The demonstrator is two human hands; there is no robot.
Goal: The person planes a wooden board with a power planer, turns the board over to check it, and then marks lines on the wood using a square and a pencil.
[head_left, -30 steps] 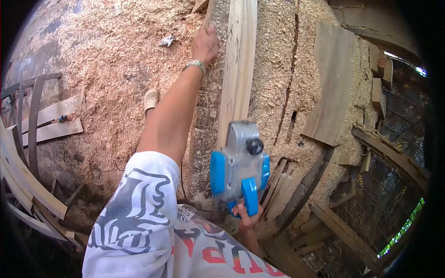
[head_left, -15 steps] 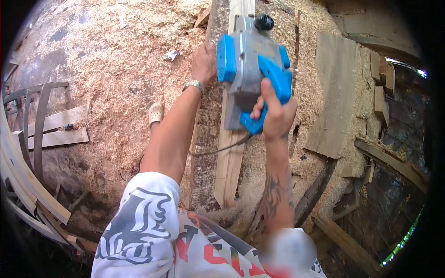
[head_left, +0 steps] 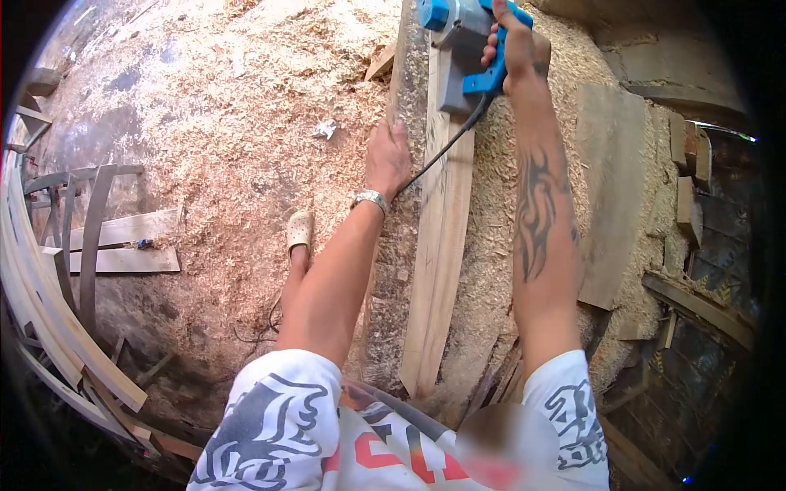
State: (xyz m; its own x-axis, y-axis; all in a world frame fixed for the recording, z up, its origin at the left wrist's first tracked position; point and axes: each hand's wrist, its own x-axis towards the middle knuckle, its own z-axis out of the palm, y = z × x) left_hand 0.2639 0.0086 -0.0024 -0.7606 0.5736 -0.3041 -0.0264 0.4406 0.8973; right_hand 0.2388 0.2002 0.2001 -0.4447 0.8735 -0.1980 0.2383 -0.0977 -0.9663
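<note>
Right hand (head_left: 517, 45): closed tight around the blue handle of the electric planer (head_left: 458, 33), arm stretched fully away from the body.
Left hand (head_left: 387, 159): open and flat, fingers together, pressed down on the rough table (head_left: 385, 278) edge just beside the plank (head_left: 442, 245); a metal watch (head_left: 370, 199) sits on its wrist.
Planer: sole on the plank's far end, at the top of the view; its black cord (head_left: 446, 147) trails back past the left hand.
Plank: lies lengthwise on the table, running away from the person, pale and clean-faced.
Just changed: a second ago the planer was at the near end by the body, half a second ago about midway, and now it is at the far end. The left hand has kept roughly its place. Judged from that, one full-length pass over the plank is all but run out.
Count: one planer, one plank under it, one wide board (head_left: 610, 188) to the right, two flat boards (head_left: 123, 245) on the floor at left, one sandal (head_left: 300, 231).
Uncounted: curved wooden strips (head_left: 49, 286) stacked at the left rim, too overlapped to number.
Floor: thick with wood shavings (head_left: 246, 123).
</note>
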